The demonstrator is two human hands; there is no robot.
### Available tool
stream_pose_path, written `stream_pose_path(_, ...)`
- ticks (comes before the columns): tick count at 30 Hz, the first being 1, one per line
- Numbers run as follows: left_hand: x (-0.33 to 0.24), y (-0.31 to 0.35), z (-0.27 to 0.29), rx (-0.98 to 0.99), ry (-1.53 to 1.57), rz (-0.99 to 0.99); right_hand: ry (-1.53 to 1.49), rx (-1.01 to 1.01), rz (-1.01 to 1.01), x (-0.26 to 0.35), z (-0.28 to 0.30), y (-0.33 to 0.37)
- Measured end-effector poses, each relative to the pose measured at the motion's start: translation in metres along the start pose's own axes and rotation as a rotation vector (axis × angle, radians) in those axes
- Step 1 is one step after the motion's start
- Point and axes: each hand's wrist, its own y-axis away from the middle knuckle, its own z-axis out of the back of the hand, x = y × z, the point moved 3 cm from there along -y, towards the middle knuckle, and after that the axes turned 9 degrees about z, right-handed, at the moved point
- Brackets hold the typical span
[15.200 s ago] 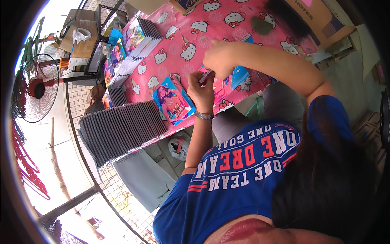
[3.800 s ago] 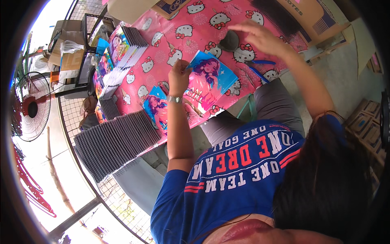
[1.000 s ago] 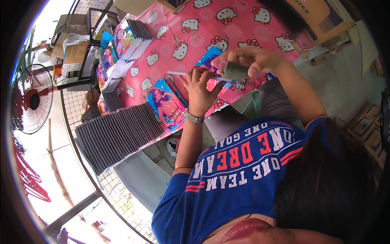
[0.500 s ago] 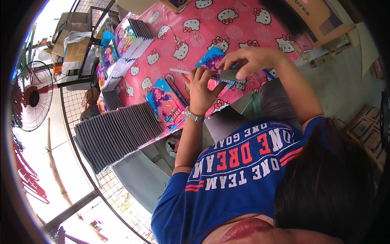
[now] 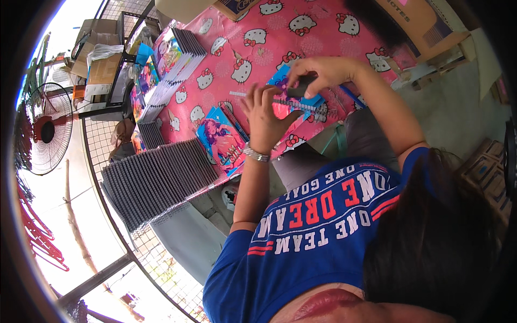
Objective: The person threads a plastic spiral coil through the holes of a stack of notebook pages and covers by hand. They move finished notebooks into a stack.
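Observation:
A notebook (image 5: 282,110) with a blue and pink illustrated cover lies at the table's front edge, a spiral binding (image 5: 312,109) along its near side. Over its left end is my left hand (image 5: 265,116), fingers and thumb spread, holding nothing visible. My right hand (image 5: 329,74) pinches a small dark grey block (image 5: 301,87) between thumb and fingers, just above the binding. Whether the block touches the notebook cannot be made out. A thin white strip (image 5: 237,93) sticks out left of my left fingers. Left of that hand are further illustrated notebooks (image 5: 218,137).
A long row of notebooks stacked with dark spines (image 5: 161,177) stands at the table's left edge. More notebook piles (image 5: 177,59) reach farther back on the pink patterned tablecloth (image 5: 226,70). Cardboard boxes (image 5: 414,32) stand at the far right. A fan (image 5: 48,129) is at the left.
My left fingers have opened out and drawn away from the grey block. My right hand has shifted slightly left with the block, which is now tilted differently; more of the binding shows.

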Motion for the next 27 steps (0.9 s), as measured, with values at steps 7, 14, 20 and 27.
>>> stream_pose_path(7,0.04,-0.01,0.007,0.05,0.057,-0.035,-0.075,0.007,0.098,-0.001,0.0,-0.017)
stream_pose_path(14,0.03,-0.011,0.002,0.025,0.075,-0.082,0.178,-0.217,0.092,-0.004,0.005,0.001)
stream_pose_path(20,0.026,-0.013,0.0,0.004,0.089,-0.077,1.037,-0.608,-0.284,-0.031,0.031,0.018)
stream_pose_path(27,0.029,-0.007,-0.003,-0.015,0.033,-0.01,1.302,-0.103,-0.027,0.043,-0.045,-0.006)
